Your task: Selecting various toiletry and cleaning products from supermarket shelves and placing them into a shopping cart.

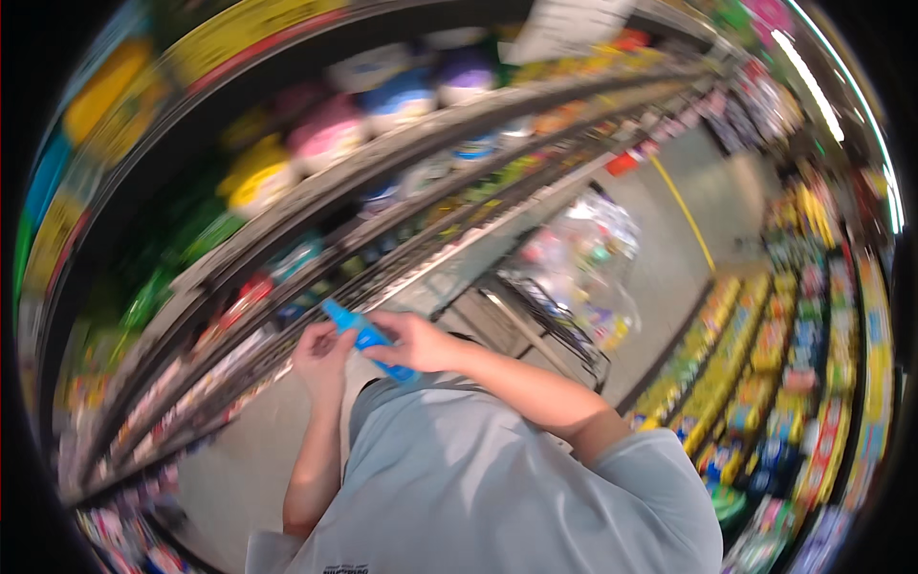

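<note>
A blue plastic bottle with a narrow tapered top (pixel 373 343) is tilted in front of my waist, its top end pointing up and to the left. My right hand (pixel 416 344) grips the bottle's body from the right. At its upper left side is my left hand (pixel 324 350), with thumb and fingers bent close together at the bottle's neck; blur hides whether they press on it. Left of both hands run store shelves (pixel 301 194) with pink, blue, yellow and purple-topped containers.
A black wire shopping cart (pixel 556 316) stands ahead on the right, holding items in clear plastic bags (pixel 592 251). Shelves of mostly yellow packages (pixel 753 344) line the right side. A yellow line (pixel 681 208) crosses the grey floor (pixel 656 287).
</note>
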The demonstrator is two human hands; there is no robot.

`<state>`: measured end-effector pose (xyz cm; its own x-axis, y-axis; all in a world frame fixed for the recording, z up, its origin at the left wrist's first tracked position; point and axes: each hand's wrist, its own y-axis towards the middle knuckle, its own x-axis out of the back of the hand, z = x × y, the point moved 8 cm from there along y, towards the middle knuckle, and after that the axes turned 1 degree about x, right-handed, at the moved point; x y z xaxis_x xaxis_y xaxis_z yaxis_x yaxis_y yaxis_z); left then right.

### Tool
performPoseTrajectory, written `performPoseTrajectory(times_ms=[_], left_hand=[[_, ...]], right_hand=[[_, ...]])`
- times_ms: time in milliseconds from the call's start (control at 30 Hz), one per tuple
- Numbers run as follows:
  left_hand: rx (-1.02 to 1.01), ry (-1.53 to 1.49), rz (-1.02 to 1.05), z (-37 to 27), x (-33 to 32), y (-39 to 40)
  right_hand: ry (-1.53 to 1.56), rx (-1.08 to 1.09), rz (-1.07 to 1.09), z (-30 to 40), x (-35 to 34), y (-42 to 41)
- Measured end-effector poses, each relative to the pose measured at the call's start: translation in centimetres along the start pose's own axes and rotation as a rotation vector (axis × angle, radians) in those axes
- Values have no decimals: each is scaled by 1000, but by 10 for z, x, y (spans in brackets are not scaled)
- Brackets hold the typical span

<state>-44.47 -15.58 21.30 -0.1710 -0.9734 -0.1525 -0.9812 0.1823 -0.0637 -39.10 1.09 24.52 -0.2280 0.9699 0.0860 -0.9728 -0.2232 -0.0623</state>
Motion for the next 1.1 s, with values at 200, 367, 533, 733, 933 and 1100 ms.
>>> performPoseTrajectory(times_ms=[200,367,533,733,933,1100], left_hand=[[235,23,326,34,-73,7],[447,217,597,70,-128,-18],[520,314,730,94,-197,-43],[157,690,1021,144,-286,-70],[-519,1106,1295,182,-378,-121],[-311,1282,1297,217,-391,-132]], right_hand=[[-419,14,-427,-13,100,-84],[159,-57,-1085,-64,214,-219],[-122,-114,-1606,-121,308,-370],[-294,-326,-1504,-246,358,-411],[-344,-588,-1318,-354,370,-433],[-404,-622,-1192,-355,367,-434]])
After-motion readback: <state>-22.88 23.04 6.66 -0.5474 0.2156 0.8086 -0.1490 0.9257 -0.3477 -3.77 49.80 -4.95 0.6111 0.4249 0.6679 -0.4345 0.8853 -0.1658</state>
